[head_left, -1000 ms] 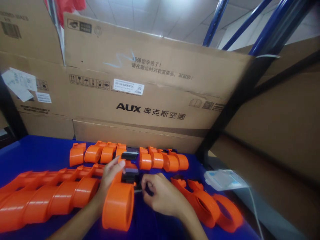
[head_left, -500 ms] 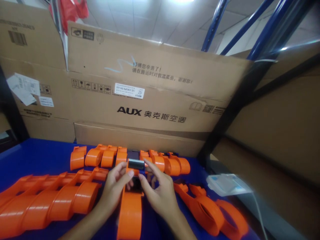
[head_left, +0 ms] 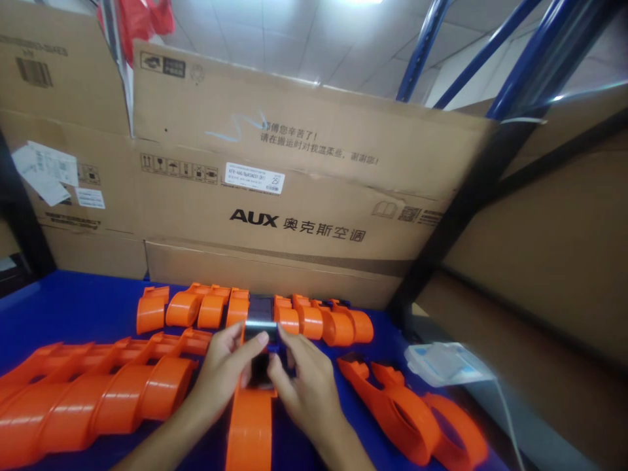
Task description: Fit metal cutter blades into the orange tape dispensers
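Note:
An orange tape dispenser [head_left: 250,432] stands in front of me, its wide curved body toward me and its head up between my hands. Across the head runs a toothed metal edge [head_left: 261,324] on a dark strip. My left hand [head_left: 223,360] is closed round the head's left side, its thumb pressing on the dark strip. From the right, my right hand [head_left: 307,376] grips the same head, thumb and fingers close to a small blue part [head_left: 273,348]. Several fingertips are hidden behind the head.
Similar orange dispensers lie in a row at left [head_left: 118,399], along the back [head_left: 210,311], and at right [head_left: 407,418]. A dark block [head_left: 261,305] stands among the back ones. A clear plastic case [head_left: 446,364] lies far right. Cardboard [head_left: 314,261] walls the blue surface [head_left: 93,304].
Both hands and the dispenser's head have moved slightly down and left. The toothed edge now lies nearly level, and my left thumb reaches further onto the dark strip.

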Action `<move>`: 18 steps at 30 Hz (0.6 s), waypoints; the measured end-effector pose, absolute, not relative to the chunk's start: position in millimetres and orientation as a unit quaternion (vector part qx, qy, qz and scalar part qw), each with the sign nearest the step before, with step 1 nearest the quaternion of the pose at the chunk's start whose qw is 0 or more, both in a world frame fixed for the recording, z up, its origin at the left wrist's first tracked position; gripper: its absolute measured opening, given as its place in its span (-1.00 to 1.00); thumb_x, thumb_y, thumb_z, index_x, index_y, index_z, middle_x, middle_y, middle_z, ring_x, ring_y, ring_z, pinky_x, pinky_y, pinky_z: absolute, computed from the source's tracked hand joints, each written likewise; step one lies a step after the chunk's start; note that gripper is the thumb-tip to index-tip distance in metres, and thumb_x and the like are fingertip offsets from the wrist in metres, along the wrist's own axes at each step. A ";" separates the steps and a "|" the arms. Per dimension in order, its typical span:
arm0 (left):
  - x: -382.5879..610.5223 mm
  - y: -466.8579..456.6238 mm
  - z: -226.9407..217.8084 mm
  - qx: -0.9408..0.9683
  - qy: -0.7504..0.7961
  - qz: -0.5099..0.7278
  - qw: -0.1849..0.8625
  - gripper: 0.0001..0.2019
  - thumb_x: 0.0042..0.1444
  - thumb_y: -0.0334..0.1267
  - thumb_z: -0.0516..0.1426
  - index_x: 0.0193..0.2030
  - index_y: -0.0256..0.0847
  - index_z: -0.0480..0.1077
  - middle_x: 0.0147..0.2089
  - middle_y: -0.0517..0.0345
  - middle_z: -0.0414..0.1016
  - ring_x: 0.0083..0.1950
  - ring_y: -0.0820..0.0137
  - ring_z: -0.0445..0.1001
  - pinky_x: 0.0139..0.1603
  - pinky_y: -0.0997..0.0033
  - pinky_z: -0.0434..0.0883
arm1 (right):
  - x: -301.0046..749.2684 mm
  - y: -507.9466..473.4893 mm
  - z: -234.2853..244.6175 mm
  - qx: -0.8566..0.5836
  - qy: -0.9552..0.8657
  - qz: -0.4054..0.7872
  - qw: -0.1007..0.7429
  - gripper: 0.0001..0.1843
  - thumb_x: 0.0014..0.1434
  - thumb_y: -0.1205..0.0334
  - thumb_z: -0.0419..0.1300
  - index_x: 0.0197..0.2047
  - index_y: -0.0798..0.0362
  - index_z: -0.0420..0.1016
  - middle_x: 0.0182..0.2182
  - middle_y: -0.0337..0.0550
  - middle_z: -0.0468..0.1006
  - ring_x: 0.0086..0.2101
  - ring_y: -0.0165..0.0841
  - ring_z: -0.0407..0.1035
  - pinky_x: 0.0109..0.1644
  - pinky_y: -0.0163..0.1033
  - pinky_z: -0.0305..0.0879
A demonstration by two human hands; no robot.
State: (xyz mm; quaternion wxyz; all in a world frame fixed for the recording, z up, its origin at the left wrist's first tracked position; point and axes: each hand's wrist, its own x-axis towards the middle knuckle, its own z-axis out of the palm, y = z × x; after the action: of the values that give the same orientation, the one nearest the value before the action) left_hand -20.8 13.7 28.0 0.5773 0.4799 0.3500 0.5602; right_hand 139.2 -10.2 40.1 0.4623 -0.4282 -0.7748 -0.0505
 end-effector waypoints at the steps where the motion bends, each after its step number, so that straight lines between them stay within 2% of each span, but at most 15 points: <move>1: -20.6 12.9 28.4 0.479 0.349 0.559 0.580 -0.69 0.08 0.01 0.31 -0.35 -0.21 0.44 -0.73 0.41 0.19 -0.72 0.58 0.11 -0.65 0.57 0.10 | 139.5 -9.9 40.0 -0.426 -0.776 -0.051 0.462 -0.62 0.25 0.27 0.14 0.12 0.13 0.48 -0.45 -0.12 0.55 -0.40 -0.24 0.47 -0.28 -0.17 0.48; 9: -20.9 11.0 29.5 0.483 0.342 0.556 0.583 -0.67 0.07 0.03 0.31 -0.39 -0.20 0.43 -0.75 0.40 0.19 -0.73 0.58 0.11 -0.66 0.57 0.08 | 140.5 -5.8 37.0 -0.416 -0.779 -0.034 0.468 -0.63 0.25 0.32 0.11 0.12 0.09 0.46 -0.34 -0.06 0.59 -0.32 -0.22 0.50 -0.25 -0.17 0.49; 14: -22.5 16.0 25.9 0.437 0.343 0.562 0.613 -0.67 0.07 0.03 0.31 -0.36 -0.22 0.44 -0.76 0.38 0.21 -0.73 0.58 0.10 -0.66 0.56 0.09 | 144.9 -1.7 39.7 -0.399 -0.796 -0.019 0.454 -0.56 0.31 0.27 0.14 0.25 0.08 0.38 -0.20 0.00 0.62 -0.22 -0.21 0.52 -0.13 -0.13 0.51; 18: -21.7 20.0 24.4 0.385 0.345 0.573 0.636 -0.63 0.04 0.06 0.33 -0.31 -0.24 0.47 -0.73 0.36 0.25 -0.71 0.58 0.13 -0.65 0.58 0.12 | 149.0 0.9 42.8 -0.375 -0.829 -0.034 0.413 -0.48 0.33 0.32 0.11 0.34 0.06 0.29 -0.11 0.04 0.62 -0.19 -0.20 0.51 -0.09 -0.09 0.51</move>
State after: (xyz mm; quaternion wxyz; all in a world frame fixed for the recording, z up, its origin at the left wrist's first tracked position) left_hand -21.7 20.0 24.4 0.6359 0.3854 0.3450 0.5728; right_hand 149.0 0.9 42.8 0.4130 -0.3749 -0.8293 -0.0342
